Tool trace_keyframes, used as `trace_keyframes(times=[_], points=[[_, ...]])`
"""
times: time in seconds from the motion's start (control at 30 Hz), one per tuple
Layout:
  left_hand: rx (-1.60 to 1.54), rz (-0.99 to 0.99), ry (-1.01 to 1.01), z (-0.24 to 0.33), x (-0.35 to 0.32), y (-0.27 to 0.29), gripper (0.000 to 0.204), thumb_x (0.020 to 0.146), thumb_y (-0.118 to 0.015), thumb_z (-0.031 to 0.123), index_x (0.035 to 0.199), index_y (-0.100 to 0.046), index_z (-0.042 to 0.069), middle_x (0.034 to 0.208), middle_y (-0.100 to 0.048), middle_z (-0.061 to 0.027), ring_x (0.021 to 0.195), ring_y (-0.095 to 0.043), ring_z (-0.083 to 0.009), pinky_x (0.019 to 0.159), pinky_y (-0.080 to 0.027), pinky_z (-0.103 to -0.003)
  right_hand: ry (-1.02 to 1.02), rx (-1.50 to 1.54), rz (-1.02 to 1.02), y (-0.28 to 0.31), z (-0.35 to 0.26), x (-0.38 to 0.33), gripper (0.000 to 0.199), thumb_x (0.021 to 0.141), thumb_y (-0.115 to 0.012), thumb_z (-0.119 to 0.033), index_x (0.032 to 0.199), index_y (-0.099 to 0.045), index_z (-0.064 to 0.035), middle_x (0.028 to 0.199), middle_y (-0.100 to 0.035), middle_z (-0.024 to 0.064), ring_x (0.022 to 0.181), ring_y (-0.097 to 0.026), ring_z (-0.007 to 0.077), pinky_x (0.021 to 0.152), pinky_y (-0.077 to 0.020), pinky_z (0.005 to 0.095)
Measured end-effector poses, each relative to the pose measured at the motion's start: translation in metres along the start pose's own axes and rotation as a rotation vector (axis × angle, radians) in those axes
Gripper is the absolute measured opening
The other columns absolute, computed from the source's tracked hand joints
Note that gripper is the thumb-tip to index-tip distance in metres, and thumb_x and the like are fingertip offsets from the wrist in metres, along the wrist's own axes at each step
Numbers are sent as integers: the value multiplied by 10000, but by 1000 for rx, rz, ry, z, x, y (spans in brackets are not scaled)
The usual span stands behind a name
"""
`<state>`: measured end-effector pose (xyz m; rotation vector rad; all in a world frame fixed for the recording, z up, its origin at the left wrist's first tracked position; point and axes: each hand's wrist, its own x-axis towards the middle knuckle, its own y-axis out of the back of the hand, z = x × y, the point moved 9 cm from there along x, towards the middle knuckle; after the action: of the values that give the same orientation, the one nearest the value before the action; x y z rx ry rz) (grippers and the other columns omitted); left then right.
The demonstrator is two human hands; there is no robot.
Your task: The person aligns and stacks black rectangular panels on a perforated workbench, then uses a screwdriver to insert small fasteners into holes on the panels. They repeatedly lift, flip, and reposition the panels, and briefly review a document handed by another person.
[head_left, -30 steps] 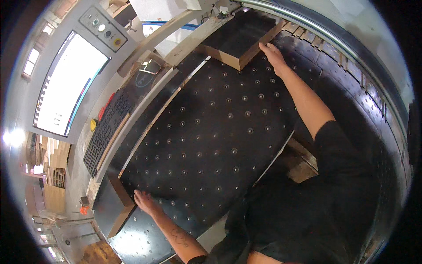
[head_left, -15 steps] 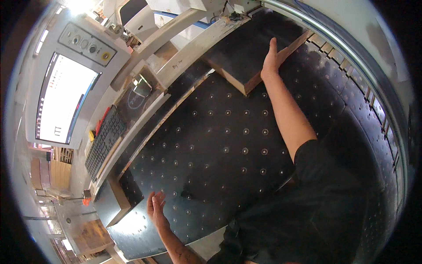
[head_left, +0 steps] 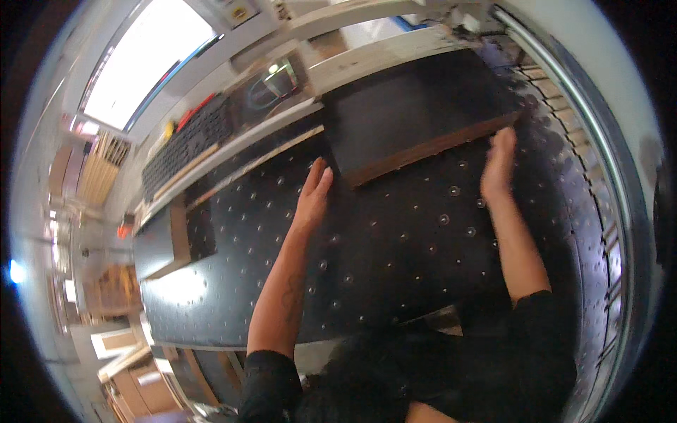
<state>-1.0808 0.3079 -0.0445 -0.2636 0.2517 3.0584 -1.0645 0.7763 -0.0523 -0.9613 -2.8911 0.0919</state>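
Note:
A thick black panel or stack of boards (head_left: 416,106) with a brown near edge lies at the far side of a black table (head_left: 381,261) dotted with small round metal studs. My right hand (head_left: 499,166) is at the right end of its near edge, fingers stretched out and slightly blurred; they seem to touch the edge. My left hand (head_left: 314,194) is just beside the panel's left corner, its fingers extended with nothing in them. Whether it touches the panel, I cannot tell.
A second dark block (head_left: 163,240) sits at the table's left end. Beyond the table are a keyboard (head_left: 187,141) and a lit screen (head_left: 148,60). A metal rail (head_left: 564,67) curves along the right side, next to a row of slotted strips (head_left: 564,116).
The panel has turned so that its long brown edge faces me. My left hand has moved from the table's left part to its left corner; my right hand has shifted along its near edge.

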Motion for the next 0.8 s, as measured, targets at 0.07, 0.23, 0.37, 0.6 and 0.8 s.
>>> trace_keyframes(times=[0.07,0.23,0.37,0.6,0.8], points=[[-141,59,41,-12,-3,13,700,1107,-519,430,1633,-329,8,1653,-414,-127,1518,-380,-285,1246,-287,-424,51,-26,199,26,-14,42,741,1069,-479,-599,1590,-397,-80,1557,-455,82,1399,-439,243,1212,-294,438],[-397,146,150,-44,-14,51,639,1126,-460,396,1613,-359,-5,1644,-421,-137,1495,-401,-290,1261,-247,-395,-145,178,-236,-39,-9,72,858,1064,-408,-683,1591,-425,-7,1692,-334,151,1554,-304,294,1266,-214,448],[-434,267,135,-62,-37,102,579,1140,-430,350,1608,-384,12,1605,-473,-124,1446,-454,-263,1230,-287,-370,-34,-46,-403,-84,-10,32,833,1052,-383,-716,1581,-486,-81,1676,-384,144,1553,-331,280,1280,-187,435],[-1,412,75,-66,-116,183,746,1076,-536,456,1650,-315,33,1648,-425,-172,1498,-424,-295,1219,-322,-397,12,-180,-409,-130,-5,-50,655,1101,-432,-521,1574,-495,-73,1639,-451,117,1524,-383,249,1259,-237,396],[56,473,112,-79,-198,243,731,1070,-527,434,1614,-346,-20,1588,-484,-244,1496,-437,-330,1220,-316,-374,35,-211,-444,-162,-16,-151,647,1100,-450,-527,1574,-502,-90,1644,-451,96,1518,-393,274,1253,-252,432]])
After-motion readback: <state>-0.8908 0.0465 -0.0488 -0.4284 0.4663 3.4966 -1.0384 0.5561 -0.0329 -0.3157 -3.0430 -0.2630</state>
